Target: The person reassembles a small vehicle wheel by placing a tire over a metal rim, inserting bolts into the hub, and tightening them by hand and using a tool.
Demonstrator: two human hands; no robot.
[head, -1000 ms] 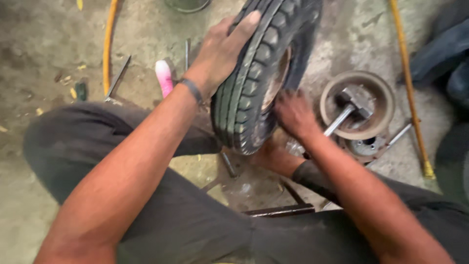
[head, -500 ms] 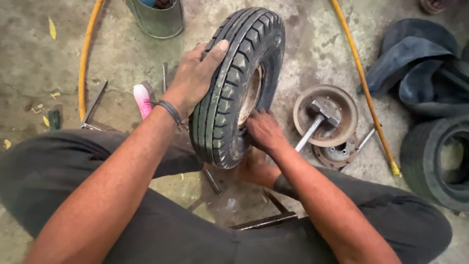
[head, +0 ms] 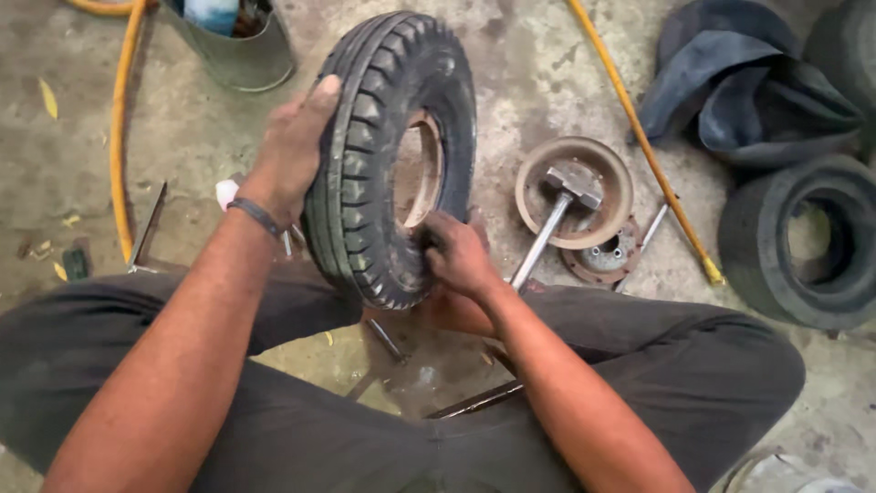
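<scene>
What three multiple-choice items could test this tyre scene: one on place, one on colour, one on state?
1. Where does the hammer head rest?
A. in the rusty rim
B. in the bucket
C. on the person's lap

2. What colour is the hose?
A. blue
B. yellow
C. white

3. How does the tyre stand?
A. flat on the floor
B. upright on its tread
C. hung on a wall

Answers: 1 A, the head lies inside the rim's dish. 2 B, the hose on the floor is yellow. 3 B, the left hand steadies its tread and the right hand holds its lower side.
</scene>
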